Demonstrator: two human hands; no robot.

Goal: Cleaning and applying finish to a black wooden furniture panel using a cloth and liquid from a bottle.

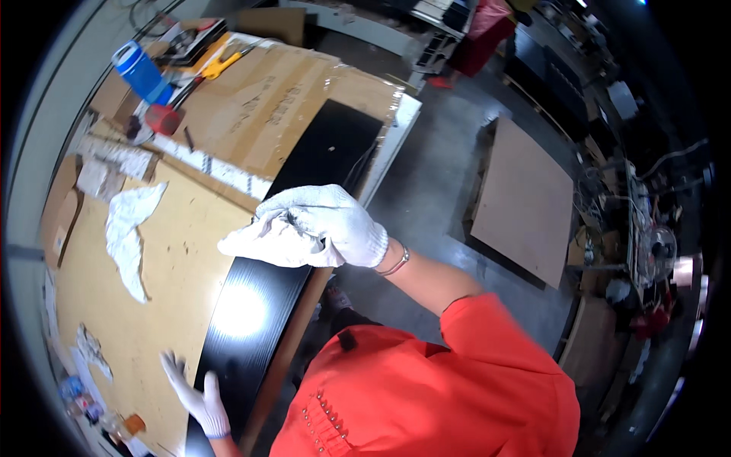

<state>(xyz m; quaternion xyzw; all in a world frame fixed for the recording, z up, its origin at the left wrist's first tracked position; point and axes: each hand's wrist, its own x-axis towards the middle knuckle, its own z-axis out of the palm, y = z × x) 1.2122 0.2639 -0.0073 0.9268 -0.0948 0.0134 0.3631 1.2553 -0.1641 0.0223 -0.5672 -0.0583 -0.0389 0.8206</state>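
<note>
My right hand [335,221], in a white knit glove, is closed on a crumpled white rag [270,242] above the black board. This long, narrow black board [236,362] with a fine wood-grain surface lies along the table's edge, and a bright light reflects off it. Its middle is hidden behind my right hand and the rag. Down at the lower left, my left hand [202,400], also gloved in white, is beside the board with fingers spread and nothing in it. I cannot tell whether it touches the surface.
Another white rag [129,236] lies on the tan tabletop [175,282]. Beyond are flattened cardboard [259,107], a blue bottle [145,72], a yellow-handled tool [221,65] and a red tape roll [162,119]. A large flat panel [525,202] rests on a low stack to the right.
</note>
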